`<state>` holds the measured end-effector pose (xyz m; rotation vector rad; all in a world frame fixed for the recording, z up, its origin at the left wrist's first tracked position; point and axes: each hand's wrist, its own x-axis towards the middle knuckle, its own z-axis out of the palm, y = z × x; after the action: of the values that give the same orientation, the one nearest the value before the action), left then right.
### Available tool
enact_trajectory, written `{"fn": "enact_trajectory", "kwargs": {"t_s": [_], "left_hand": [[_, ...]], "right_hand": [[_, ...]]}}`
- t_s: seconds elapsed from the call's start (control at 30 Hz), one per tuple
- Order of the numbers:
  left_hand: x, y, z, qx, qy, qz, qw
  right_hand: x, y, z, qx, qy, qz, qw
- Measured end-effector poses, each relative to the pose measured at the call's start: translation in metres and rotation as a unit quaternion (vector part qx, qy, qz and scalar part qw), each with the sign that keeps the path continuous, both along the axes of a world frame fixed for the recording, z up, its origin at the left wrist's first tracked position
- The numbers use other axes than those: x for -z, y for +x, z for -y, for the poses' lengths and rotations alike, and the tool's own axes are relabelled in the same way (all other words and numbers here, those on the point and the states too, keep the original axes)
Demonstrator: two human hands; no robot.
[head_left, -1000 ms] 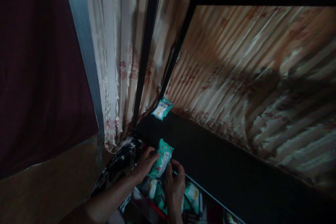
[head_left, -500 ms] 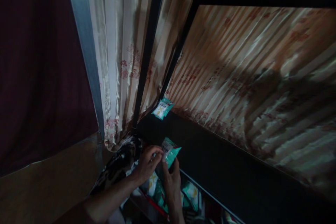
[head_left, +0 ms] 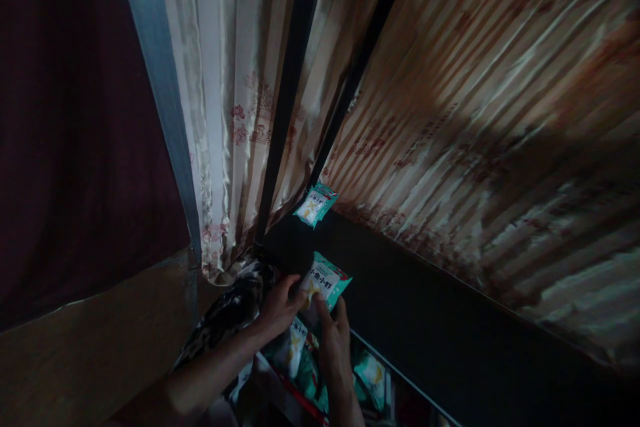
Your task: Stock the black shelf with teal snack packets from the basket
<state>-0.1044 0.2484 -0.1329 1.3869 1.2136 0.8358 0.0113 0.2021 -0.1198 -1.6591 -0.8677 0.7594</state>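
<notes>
Between my two hands is a green and white snack packet (head_left: 324,281), tilted with its printed front facing me. My left hand (head_left: 284,303) pinches its lower left side. My right hand (head_left: 334,333) grips its lower right edge, thumb on the front. Below them, several similar green snack packets (head_left: 295,347) lie in a box (head_left: 305,403) with a red rim, partly hidden by my right forearm. Farther back, another green and white packet (head_left: 314,205) rests in the corner of the dark shelf (head_left: 400,287); it may be more than one stacked.
Pleated, patterned curtains (head_left: 450,147) hang behind the shelf and on its left side. A dark upright post (head_left: 287,93) stands at the shelf's left front corner. Black and white patterned cloth (head_left: 225,313) lies beside my left arm. A dark red curtain (head_left: 75,147) hangs at far left.
The packet in my hands has turned so that its printed front shows flat towards me. My hands stay at nearly the same place. The view has shifted slightly.
</notes>
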Motion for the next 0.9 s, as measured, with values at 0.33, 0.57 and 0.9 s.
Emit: {"fn": "enact_trajectory", "kwargs": {"t_s": [0.33,0.57,0.9], "left_hand": [[0.007,-0.002,-0.042,-0.030,0.018,-0.010,0.999],[0.008,-0.004,-0.072,-0.069,0.052,-0.027,0.996],[0.015,0.005,-0.107,-0.110,0.118,-0.023,0.987]], "right_hand": [[0.003,0.012,-0.044,-0.018,-0.036,-0.013,0.999],[0.006,0.006,-0.073,-0.046,-0.021,0.029,0.998],[0.026,0.010,-0.118,-0.035,0.030,0.118,0.992]]}}
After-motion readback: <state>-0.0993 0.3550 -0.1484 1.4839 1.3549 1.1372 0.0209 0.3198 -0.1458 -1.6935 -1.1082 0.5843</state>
